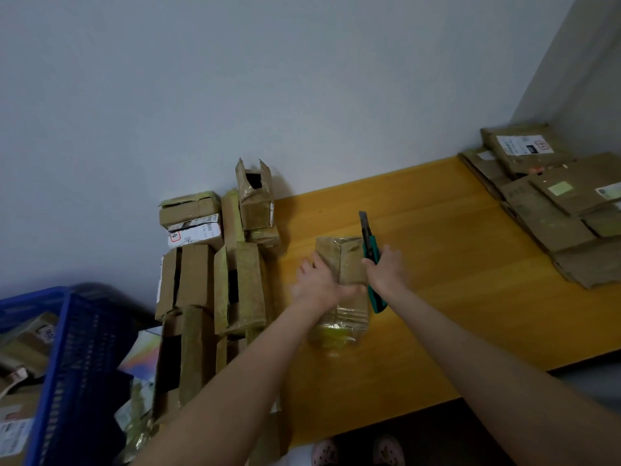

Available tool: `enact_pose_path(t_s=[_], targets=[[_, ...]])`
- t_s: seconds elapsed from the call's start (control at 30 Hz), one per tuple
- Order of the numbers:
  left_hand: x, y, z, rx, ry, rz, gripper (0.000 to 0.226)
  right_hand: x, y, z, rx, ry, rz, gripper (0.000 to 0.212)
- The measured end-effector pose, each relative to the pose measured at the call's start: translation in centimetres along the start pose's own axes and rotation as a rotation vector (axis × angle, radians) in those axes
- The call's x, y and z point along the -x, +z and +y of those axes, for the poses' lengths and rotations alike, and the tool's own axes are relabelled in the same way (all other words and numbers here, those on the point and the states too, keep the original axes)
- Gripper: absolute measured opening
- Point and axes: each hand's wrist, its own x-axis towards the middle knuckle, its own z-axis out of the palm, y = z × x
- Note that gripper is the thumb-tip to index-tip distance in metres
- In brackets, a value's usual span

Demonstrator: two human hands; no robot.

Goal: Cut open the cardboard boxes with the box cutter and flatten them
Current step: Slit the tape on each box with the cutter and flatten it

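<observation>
Wide shot: a yellow-orange wooden desk [453,264] runs along a plain pale grey wall [235,79], with the room's corner up at the far right. The light is dim.

Centre of the desk, one cardboard box [346,260] stands on the surface. Its near end is wrapped in glossy tape with a yellowish sheen. The left hand [319,280] grips it from the left side, fingers wrapped over the edge and thumb stretched across the face. The right hand [386,267] is closed around one box cutter [369,245] with a teal handle. Its blade is extended and points away towards the wall, just beside the box's right edge.

At the desk's left end, a stack of boxes [215,280] stands against the wall. There are at least eight, several with flaps open or slit, though the exact number can't be told from the overlap. At the far right of the desk lies a pile of flattened cardboard [554,210]. It has several overlapping sheets, some with labels, and the count is unclear.

Lower left, one blue plastic crate [67,348] holds more cardboard. At the bottom edge, under the desk, are two pink slippers [324,452].
</observation>
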Motion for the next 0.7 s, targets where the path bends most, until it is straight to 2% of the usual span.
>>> enact_pose_path(t_s=[0.13, 0.27, 0.4, 0.5, 0.57, 0.7], targets=[[0.5, 1.5, 2.1, -0.121, -0.012, -0.075, 0.133, 0.0, -0.3, -0.1, -0.024, -0.055, 0.032, 0.029], [0.0, 0.0, 2.9, -0.300, 0.084, -0.107, 0.126, -0.4, -1.0, 0.0, -0.075, -0.138, 0.059, 0.028], [0.3, 0.3, 3.0, -0.235, 0.053, -0.138, 0.131, -1.0, -1.7, 0.2, -0.098, -0.123, 0.084, 0.032], [1.0, 1.6, 3.4, -0.324, 0.083, -0.128, 0.129, -1.1, -1.8, 0.4, -0.106, -0.102, 0.046, 0.031], [0.2, 1.1, 2.8, -0.369, 0.161, -0.134, 0.128, -1.1, -1.8, 0.5, -0.087, -0.128, 0.043, 0.028], [-2.4, -2.2, -0.9, -0.632, 0.531, -0.240, 0.134, -0.8, -1.6, 0.5, -0.097, -0.171, -0.024, 0.024]])
